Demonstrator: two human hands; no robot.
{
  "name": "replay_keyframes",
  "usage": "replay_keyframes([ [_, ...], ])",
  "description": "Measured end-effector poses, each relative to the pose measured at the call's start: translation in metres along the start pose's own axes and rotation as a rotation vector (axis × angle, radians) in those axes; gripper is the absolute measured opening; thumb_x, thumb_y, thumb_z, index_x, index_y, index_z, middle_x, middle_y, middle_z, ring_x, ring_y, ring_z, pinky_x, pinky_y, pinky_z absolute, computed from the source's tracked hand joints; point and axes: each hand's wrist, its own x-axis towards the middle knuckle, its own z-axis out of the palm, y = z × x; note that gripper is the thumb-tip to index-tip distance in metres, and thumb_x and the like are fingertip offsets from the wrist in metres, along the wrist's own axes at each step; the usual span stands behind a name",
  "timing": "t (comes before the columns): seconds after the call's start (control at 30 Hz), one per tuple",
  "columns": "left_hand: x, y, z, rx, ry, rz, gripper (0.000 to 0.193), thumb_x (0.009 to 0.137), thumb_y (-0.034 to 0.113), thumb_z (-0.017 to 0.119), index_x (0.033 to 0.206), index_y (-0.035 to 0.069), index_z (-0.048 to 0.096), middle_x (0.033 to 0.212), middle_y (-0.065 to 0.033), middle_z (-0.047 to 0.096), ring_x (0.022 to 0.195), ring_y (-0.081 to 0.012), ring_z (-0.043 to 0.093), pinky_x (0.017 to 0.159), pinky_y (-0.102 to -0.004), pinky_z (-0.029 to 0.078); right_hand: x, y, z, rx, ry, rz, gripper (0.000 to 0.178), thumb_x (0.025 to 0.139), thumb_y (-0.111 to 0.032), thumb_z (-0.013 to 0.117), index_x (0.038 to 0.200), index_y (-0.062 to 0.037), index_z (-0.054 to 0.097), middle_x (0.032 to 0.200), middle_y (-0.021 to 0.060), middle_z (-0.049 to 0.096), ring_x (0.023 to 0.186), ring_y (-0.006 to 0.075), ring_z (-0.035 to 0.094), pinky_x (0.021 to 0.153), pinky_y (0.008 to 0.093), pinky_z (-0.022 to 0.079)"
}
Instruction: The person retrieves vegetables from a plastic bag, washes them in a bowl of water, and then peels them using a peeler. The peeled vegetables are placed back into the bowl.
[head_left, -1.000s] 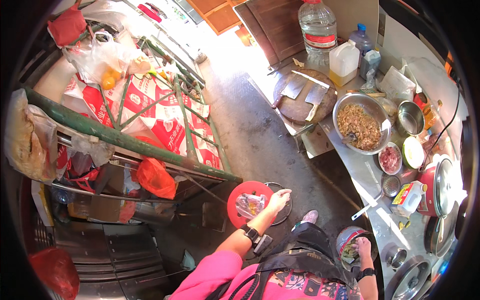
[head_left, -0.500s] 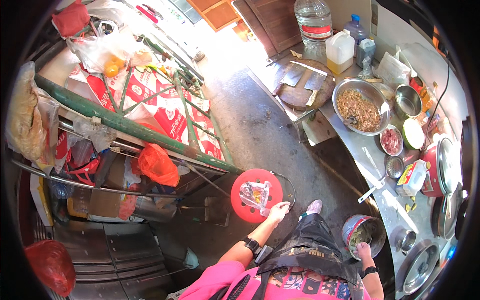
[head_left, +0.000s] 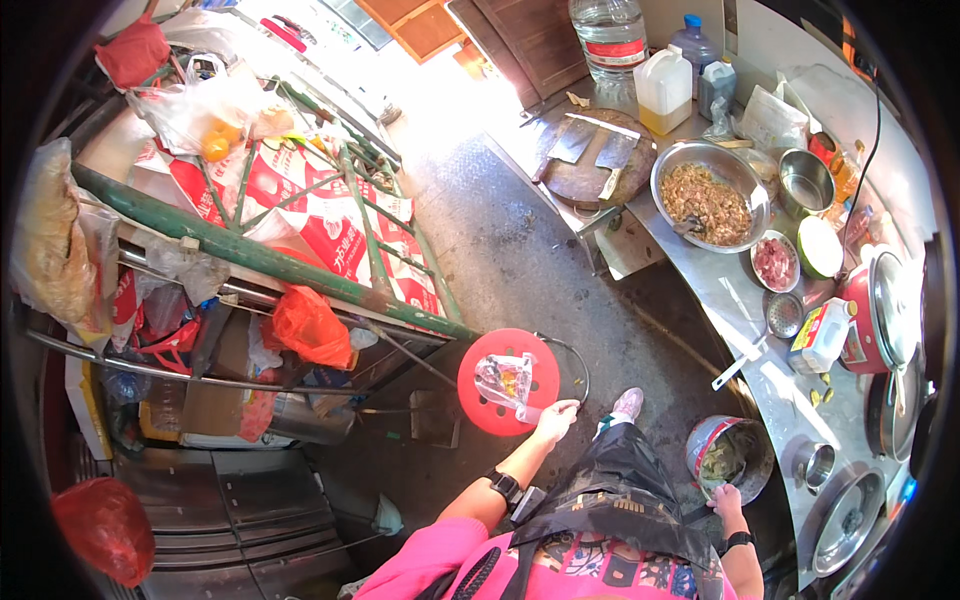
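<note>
Beside a red round stool (head_left: 548, 368) with holes in its seat, my left hand (head_left: 557, 420) is closed at the lower end of a black curved rod (head_left: 584, 366). A clear plastic bag (head_left: 508, 372) with small yellow and orange things inside lies on the seat. My right hand (head_left: 730, 499) grips the near rim of a metal bucket (head_left: 757, 447) with a red and blue outside, by my right leg. Pale greenish scraps (head_left: 722, 458) are in the bucket. My right fingertips are partly hidden.
On the right, a steel counter (head_left: 735, 300) holds a bowl of minced mix (head_left: 708, 205), a chopping board with cleavers (head_left: 595, 160), jugs and a red pot (head_left: 870, 320). To the left stands a green-railed rack (head_left: 270, 260) hung with bags.
The whole view has shifted slightly, with the counter things sitting further left. Both hands keep their places at the rod and the bucket rim.
</note>
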Motion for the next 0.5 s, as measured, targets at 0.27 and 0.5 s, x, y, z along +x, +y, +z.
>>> replay_keyframes([
  [0.27,-0.005,0.024,-0.002,0.096,0.017,0.076,0.028,0.087,0.019,0.056,0.112,0.007,0.059,0.101,-0.0015,0.061,0.081,-0.0130,0.059,0.068,-0.0245,0.045,0.004,-0.016,-0.010,0.132,-0.010,-0.050,0.016,0.082,-0.011,0.050,0.074,0.0009,0.056,0.061,0.0044,0.053,0.048,0.0145,0.055,0.046,0.0286,0.048],
  [0.5,-0.011,0.048,0.002,0.140,0.025,0.058,0.027,0.087,0.017,0.054,0.112,0.007,0.059,0.102,-0.0024,0.062,0.082,-0.0145,0.060,0.071,-0.0262,0.045,-0.007,-0.013,-0.024,0.066,0.020,-0.013,0.016,0.079,-0.013,0.049,0.074,0.0014,0.056,0.061,0.0053,0.054,0.047,0.0158,0.055,0.045,0.0276,0.046],
])
